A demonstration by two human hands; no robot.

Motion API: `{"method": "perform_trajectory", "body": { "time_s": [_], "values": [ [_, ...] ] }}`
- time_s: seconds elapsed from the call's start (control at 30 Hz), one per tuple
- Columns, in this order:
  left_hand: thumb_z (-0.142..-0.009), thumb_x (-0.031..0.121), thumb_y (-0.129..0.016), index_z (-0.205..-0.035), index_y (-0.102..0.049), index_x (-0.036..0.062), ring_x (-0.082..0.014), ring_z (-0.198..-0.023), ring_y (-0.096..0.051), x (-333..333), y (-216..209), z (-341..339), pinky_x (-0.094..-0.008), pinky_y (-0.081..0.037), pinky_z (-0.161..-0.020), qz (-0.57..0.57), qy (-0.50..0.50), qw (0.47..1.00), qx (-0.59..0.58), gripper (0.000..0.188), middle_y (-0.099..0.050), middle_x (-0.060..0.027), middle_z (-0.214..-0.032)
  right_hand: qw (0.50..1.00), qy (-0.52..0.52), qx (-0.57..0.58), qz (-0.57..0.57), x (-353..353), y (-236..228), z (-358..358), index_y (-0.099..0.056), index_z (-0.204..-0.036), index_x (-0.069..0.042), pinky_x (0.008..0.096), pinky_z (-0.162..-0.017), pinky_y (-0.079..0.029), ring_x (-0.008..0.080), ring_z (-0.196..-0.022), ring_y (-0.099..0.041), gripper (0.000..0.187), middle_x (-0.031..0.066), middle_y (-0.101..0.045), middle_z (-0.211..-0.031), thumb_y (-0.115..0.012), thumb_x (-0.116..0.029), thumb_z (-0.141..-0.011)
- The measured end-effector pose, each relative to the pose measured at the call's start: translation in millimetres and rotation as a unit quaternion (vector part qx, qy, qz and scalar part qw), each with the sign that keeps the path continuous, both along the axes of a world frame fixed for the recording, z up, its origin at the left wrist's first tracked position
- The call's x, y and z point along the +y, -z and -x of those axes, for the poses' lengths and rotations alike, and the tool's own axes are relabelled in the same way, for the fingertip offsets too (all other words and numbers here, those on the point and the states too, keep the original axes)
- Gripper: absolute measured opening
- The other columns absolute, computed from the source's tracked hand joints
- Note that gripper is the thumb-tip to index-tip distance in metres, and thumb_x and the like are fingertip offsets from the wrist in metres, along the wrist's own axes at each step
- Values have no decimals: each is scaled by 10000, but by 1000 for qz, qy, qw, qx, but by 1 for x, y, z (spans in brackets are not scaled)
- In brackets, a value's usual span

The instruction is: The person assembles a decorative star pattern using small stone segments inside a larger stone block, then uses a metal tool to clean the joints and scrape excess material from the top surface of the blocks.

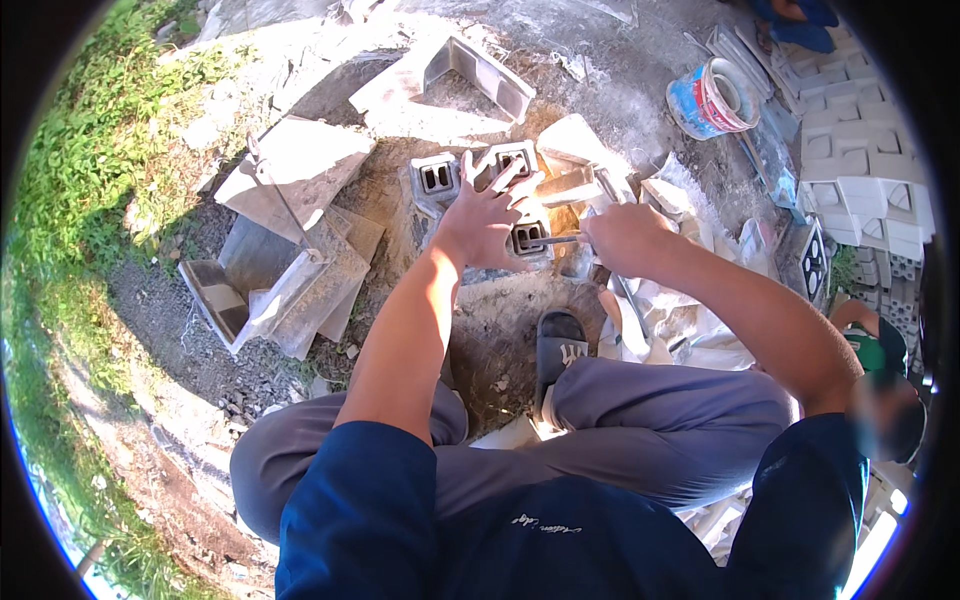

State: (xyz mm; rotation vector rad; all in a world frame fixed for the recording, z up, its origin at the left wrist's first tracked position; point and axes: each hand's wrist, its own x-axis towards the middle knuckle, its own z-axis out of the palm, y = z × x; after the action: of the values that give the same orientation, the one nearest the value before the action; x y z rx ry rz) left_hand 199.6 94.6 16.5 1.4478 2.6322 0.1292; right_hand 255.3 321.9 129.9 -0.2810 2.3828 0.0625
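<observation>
A grey hollow block piece with several rectangular slotted openings lies on the ground in front of me; I cannot tell whether it is one piece or several set together. My left hand rests on it, palm down with fingers spread, and covers its middle. My right hand is closed around a thin metal tool. The tool points left, its tip at the nearest slotted opening. The fist hides the tool's handle, so its exact kind does not show.
Angled grey panels are heaped at left, with a frame-like piece beyond. At right are crumpled plastic sheeting, a blue-and-red bucket and stacked pale blocks. Another person is at the right edge. My sandal is close by.
</observation>
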Motion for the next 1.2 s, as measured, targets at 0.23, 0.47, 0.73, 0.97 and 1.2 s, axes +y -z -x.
{"method": "perform_trajectory", "body": {
  "time_s": [0.23,0.47,0.73,0.97,1.2],
  "values": [
    [-752,802,-663,-1394,-632,137,-302,-1525,-319,-20,24,0,-664,-57,-1255,-72,-4,997,1,925,-506,-132,-1525,998,-25,60,-14,-6,0,7,-775,-1019,-87,461,-742,-606,334,-888,-759,196,148,-761,-979,-657,-228,-952],
    [-970,500,-626,-1535,-497,241,-325,-1579,-202,-75,17,-26,-625,-122,-1260,-104,-154,980,-67,635,-299,-89,-1689,997,-32,76,12,6,-8,5,-779,-1048,-101,499,-830,-575,373,-954,-731,301,155,-753,-963,-690,-372,-951],
    [-1119,393,-401,-1569,-406,47,-320,-1550,-291,-98,83,-36,-402,-226,-1256,-409,-327,813,-256,568,-355,-192,-1646,989,-98,113,-15,-15,-30,-5,-785,-980,-88,462,-745,-607,341,-892,-758,156,159,-761,-960,-736,-194,-876],
    [-1141,454,-258,-1591,-337,-8,-278,-1550,-283,-78,67,-59,-358,-182,-1265,-462,-352,707,-403,650,-351,-177,-1650,976,-114,188,-7,-4,-18,-21,-779,-923,-80,453,-724,-615,333,-866,-765,116,154,-759,-905,-707,-103,-834],
    [-1116,567,-157,-1624,-284,45,-258,-1544,-280,-68,24,-76,-369,-168,-1271,-503,-444,554,-493,740,-321,-105,-1673,972,-92,211,52,-6,-15,-29,-782,-906,-42,451,-735,-624,348,-849,-761,135,167,-756,-904,-671,-74,-836]
  ]
}}
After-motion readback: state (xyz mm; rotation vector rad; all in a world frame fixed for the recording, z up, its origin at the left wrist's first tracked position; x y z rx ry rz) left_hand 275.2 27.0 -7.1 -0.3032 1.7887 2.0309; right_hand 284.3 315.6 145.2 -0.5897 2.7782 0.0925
